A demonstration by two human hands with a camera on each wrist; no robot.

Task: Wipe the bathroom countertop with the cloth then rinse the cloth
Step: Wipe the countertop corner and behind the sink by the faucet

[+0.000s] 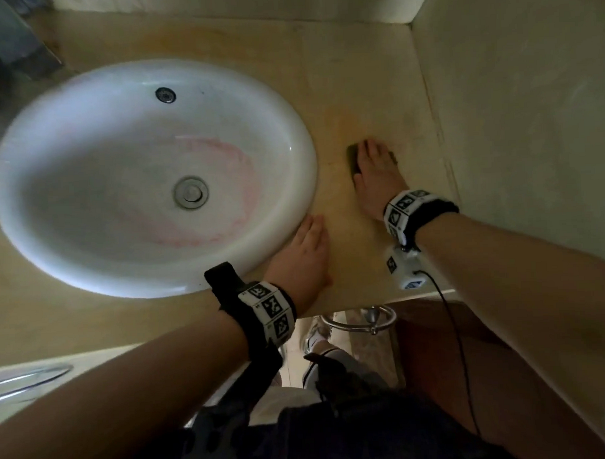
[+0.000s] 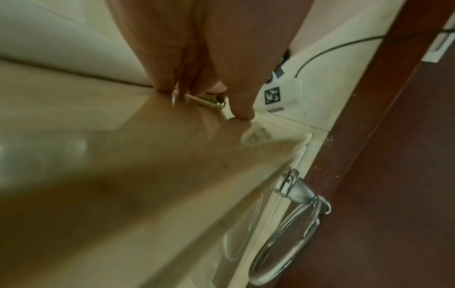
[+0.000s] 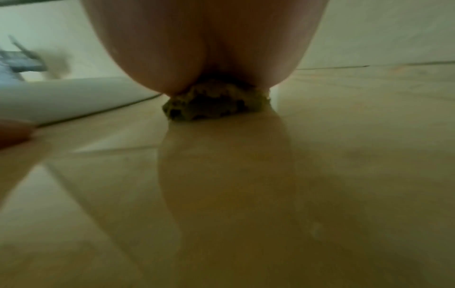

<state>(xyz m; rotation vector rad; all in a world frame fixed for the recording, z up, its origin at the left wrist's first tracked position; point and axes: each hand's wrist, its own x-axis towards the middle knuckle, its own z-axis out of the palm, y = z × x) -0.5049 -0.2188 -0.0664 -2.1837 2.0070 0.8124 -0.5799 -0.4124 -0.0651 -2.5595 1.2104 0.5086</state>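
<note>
Our right hand [image 1: 378, 178] presses flat on the small dark olive cloth [image 3: 214, 103], on the beige stone desk [image 1: 357, 73] right of the round white ceramic sink [image 1: 291, 154]. Our left hand [image 1: 304, 260] rests open beside the sink rim. We read no writing.

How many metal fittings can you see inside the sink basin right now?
2: the drain at the basin bottom, and the overflow hole on the far wall of the sink.

White oval sink [image 1: 293, 209] — pink streaks inside; chrome towel ring [image 1: 357, 325] below the edge.
</note>
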